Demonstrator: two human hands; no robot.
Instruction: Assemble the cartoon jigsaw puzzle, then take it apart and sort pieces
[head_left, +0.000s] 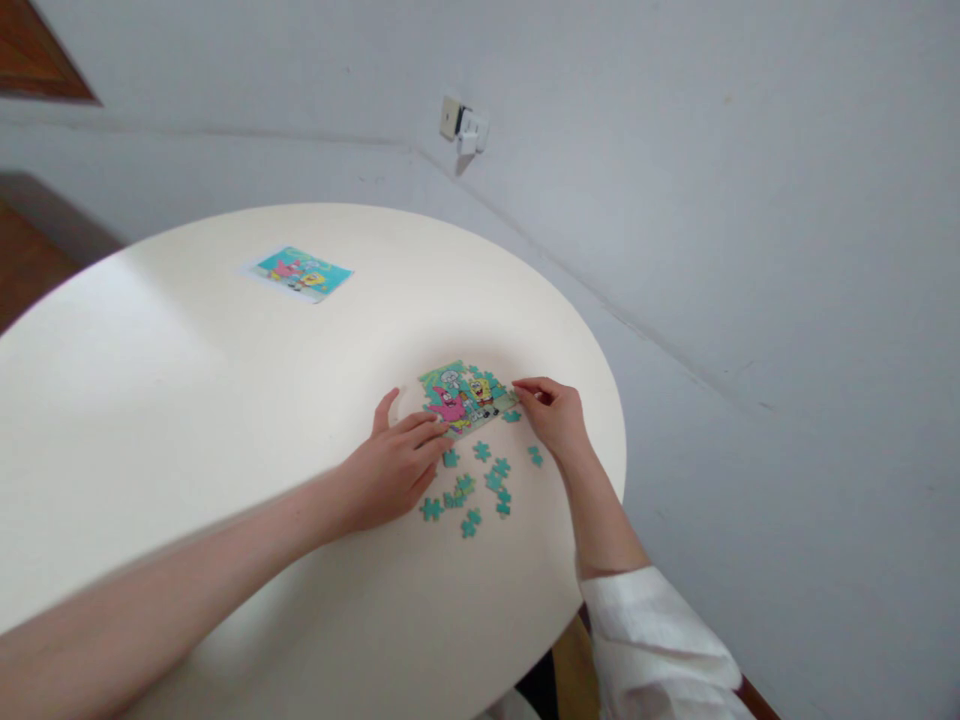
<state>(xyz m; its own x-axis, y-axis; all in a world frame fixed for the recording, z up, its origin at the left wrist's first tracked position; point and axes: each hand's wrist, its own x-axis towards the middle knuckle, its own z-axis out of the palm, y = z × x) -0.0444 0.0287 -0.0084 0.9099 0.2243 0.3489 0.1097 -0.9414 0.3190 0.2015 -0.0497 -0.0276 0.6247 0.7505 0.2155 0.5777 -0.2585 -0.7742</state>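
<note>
A partly assembled cartoon jigsaw puzzle (466, 396) lies near the right edge of a round cream table (225, 400). My left hand (390, 468) rests flat on the table, fingers stretched out, fingertips touching the puzzle's lower left edge. My right hand (553, 412) is curled at the puzzle's right edge, fingertips pinched together on a small teal piece there. Several loose teal puzzle pieces (480, 485) are scattered on the table between and below my hands.
A printed reference picture (301, 272) with the same cartoon lies at the far side of the table. A grey wall with a white socket fixture (465, 127) stands behind. Wooden floor shows at the left. The table's rim runs close to my right wrist.
</note>
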